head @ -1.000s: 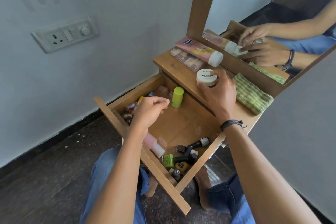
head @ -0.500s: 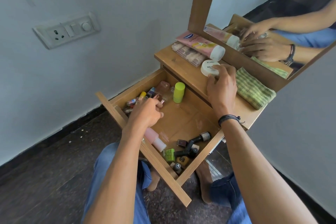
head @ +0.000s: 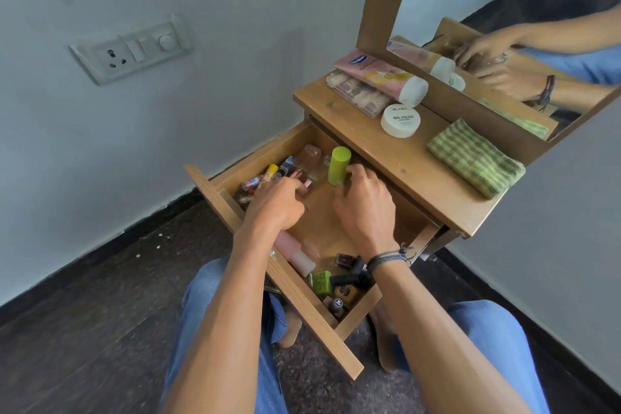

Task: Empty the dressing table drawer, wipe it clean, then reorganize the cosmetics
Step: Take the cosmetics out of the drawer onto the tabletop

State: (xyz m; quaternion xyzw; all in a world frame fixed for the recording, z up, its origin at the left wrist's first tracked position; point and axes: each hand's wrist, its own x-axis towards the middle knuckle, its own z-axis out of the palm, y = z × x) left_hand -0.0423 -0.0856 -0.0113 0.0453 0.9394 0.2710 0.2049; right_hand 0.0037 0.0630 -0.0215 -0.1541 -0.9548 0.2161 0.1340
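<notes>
The drawer stands pulled out from the dressing table with cosmetics in it, and the right hand curls its fingers round the base of an upright lime-green bottle at its back wall. Just beside it, the left hand curls over the small bottles in the far-left corner; whether it grips 1 cannot be told. On the tabletop lie a white jar, a pink tube and a green checked cloth.

Soft even daylight, faint shadows, wide-angle edge distortion, slight blur.
</notes>
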